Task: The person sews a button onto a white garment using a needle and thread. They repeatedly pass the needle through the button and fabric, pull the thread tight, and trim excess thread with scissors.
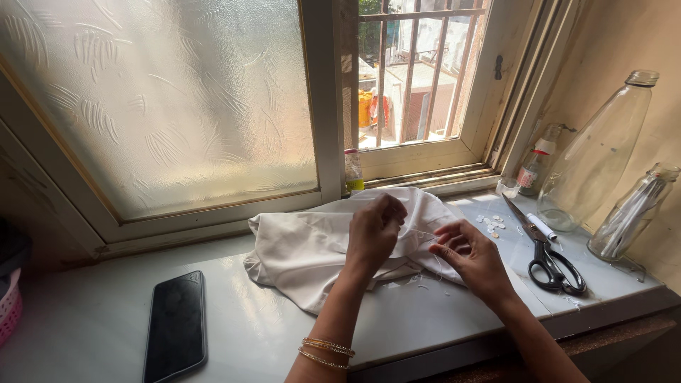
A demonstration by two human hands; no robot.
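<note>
Mid hand-sewing on white garment (312, 245), bunched on sill (92, 319). Left hand (374, 230) pinches fabric; right hand (474, 254) half-curled, thread grip unclear. Buttons (491, 223), scissors (546, 248) beside. Next likely needs steady pull.

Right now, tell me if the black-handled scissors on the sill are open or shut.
Shut: the black-handled scissors lie flat on the pale sill, blades together in one line, untouched.

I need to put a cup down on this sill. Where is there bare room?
Bare sill lies left of the phone, and between phone and cloth. The right end is crowded: scissors, buttons and bottles. Both hands, left hand and right hand, work at the cloth.
</note>
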